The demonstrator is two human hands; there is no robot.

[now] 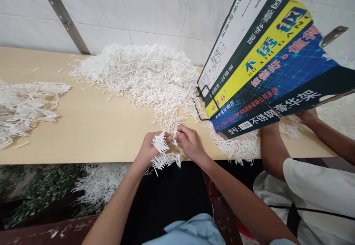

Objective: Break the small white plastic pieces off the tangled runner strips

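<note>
Close together at the table's near edge, both my hands are closed on a white bristly plastic strand. My left hand grips it with the spiky part fanning over the fingers and a length hanging below. My right hand pinches its other end between thumb and curled fingers; the fingertips are partly hidden. Just beyond the hands, loose thin white plastic pieces lie in a big heap that trails down toward my fingers.
Bristly white strands lie on the table at left. A printed cardboard panel in a black wire holder stands at right. Behind it a co-worker's arm reaches over the table. More white strands are below the edge.
</note>
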